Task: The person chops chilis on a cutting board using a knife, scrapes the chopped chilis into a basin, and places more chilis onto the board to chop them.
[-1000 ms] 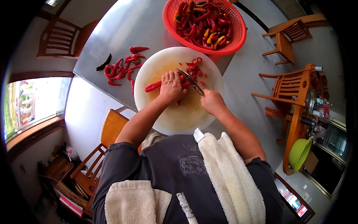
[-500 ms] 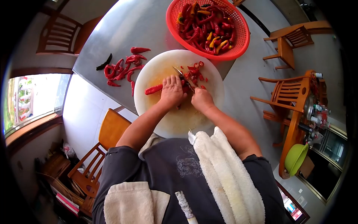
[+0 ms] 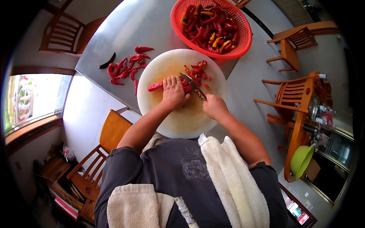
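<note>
On the round white cutting board (image 3: 159, 127), my left hand (image 3: 174, 92) holds down red chili peppers (image 3: 155, 86), its fingers laid over them. The pepper ends stick out on both sides of the hand. My right hand (image 3: 216, 107) is closed round the handle of a knife (image 3: 195, 87). Its blade points up and left, close beside my left fingers, with small bits stuck to its side. Cut pieces of red chili (image 3: 197, 69) lie scattered on the board beyond the blade. What is directly under my left palm is hidden.
A red plastic basket (image 3: 248, 42) full of red and yellow-orange chilies stands behind the board. Loose red chilies (image 3: 123, 69) and a dark one (image 3: 108, 61) lie left on the metal table (image 3: 125, 34). Wooden chairs (image 3: 115, 131) stand around. A cigarette (image 3: 185, 211) shows near my chest.
My right hand has moved right and slightly down with the knife, and more of the blade's flat side shows. My left hand still presses on the peppers.
</note>
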Action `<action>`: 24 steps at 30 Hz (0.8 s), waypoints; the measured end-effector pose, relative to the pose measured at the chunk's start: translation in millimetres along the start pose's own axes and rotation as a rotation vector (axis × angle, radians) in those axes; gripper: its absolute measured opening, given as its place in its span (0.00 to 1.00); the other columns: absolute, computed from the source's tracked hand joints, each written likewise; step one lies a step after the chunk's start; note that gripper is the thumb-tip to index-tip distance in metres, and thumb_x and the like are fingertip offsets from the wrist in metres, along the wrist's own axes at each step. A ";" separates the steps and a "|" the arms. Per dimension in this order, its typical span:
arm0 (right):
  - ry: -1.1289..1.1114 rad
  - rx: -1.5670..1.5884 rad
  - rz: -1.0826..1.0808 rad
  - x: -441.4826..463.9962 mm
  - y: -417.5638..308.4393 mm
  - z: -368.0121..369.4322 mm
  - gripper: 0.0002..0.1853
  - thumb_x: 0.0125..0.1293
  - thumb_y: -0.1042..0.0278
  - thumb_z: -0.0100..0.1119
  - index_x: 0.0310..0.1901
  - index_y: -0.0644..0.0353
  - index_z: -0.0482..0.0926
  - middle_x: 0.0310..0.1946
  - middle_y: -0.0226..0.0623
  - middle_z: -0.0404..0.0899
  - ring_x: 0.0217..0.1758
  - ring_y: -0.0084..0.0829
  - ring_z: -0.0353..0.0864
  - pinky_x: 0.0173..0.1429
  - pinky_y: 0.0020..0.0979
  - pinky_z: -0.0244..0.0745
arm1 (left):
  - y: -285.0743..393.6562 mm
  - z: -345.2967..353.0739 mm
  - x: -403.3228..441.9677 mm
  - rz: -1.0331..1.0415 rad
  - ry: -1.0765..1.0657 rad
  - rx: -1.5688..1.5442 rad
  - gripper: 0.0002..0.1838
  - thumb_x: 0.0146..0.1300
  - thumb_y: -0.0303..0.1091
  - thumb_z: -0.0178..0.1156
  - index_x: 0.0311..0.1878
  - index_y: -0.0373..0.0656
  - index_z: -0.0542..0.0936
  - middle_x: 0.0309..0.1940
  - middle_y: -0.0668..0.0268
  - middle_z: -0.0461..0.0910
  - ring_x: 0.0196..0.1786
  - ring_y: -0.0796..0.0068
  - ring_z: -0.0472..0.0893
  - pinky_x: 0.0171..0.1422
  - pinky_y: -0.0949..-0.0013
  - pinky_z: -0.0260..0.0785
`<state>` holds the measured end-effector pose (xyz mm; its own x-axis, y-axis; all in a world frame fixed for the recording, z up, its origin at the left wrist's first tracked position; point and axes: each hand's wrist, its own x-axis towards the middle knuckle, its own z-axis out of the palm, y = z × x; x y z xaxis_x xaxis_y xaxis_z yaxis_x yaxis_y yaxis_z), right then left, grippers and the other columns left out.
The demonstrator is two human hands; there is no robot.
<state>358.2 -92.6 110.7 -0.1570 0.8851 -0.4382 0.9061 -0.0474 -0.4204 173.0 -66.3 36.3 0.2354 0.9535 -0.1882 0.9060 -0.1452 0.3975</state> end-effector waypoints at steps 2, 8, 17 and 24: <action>0.003 -0.020 0.010 0.5 -0.8 4.0 0.08 0.53 0.72 0.52 0.31 0.67 0.78 0.30 0.59 0.80 0.36 0.56 0.81 0.45 0.48 0.76 | 0.1 4.9 -0.4 -0.003 0.023 0.028 0.48 0.47 0.53 0.61 0.63 0.23 0.58 0.60 0.44 0.61 0.66 0.47 0.58 0.74 0.50 0.43; -0.046 -0.090 0.010 17.7 -8.5 12.5 0.08 0.55 0.71 0.53 0.30 0.67 0.78 0.30 0.58 0.80 0.36 0.56 0.81 0.45 0.48 0.76 | 0.1 11.8 0.3 -0.010 0.021 0.021 0.46 0.49 0.50 0.58 0.64 0.23 0.58 0.61 0.42 0.61 0.67 0.45 0.57 0.74 0.49 0.43; 0.117 -0.004 0.016 47.2 6.6 51.3 0.10 0.55 0.70 0.52 0.34 0.67 0.79 0.31 0.57 0.81 0.38 0.55 0.81 0.48 0.49 0.75 | 1.6 7.6 -4.5 -0.030 0.009 -0.001 0.49 0.48 0.53 0.63 0.65 0.24 0.57 0.62 0.45 0.60 0.68 0.48 0.56 0.74 0.49 0.41; 0.086 0.096 -0.024 7.6 -4.9 2.4 0.10 0.57 0.68 0.52 0.33 0.67 0.77 0.29 0.59 0.79 0.37 0.57 0.80 0.46 0.49 0.75 | -2.4 5.2 -13.4 -0.041 0.079 -0.014 0.56 0.46 0.57 0.66 0.67 0.23 0.54 0.64 0.44 0.59 0.70 0.46 0.54 0.76 0.48 0.38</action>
<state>351.6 -86.7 107.5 -0.1406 0.9226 -0.3592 0.8598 -0.0660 -0.5063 169.5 -80.1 33.2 0.1695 0.9765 -0.1329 0.9091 -0.1029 0.4037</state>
